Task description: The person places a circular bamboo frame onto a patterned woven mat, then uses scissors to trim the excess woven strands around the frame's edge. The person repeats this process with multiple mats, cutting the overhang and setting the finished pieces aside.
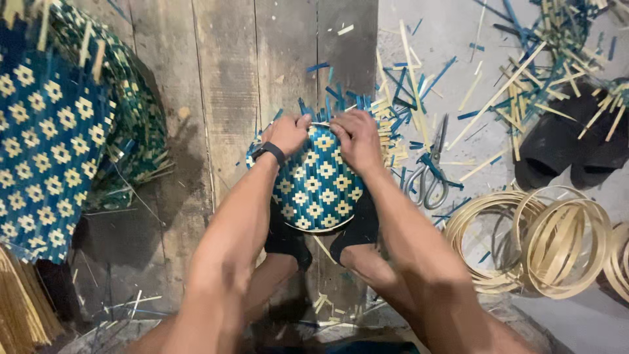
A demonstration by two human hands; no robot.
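Item: our left hand [288,133] and right hand [357,137] both grip the far rim of the woven basket [316,190] on the floor between our feet, seemingly fitting its edge; scissors [429,172] nearby.

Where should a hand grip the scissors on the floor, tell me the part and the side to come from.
Grip the scissors at the looped handles, which lie nearest the person, coming from above on the near side. The blades point away into blue and pale strip scraps, and the right hand is closest, beside the woven basket.

Soft, even light, brighter on the right; dim near left corner, mild wide-angle stretching at the edges.
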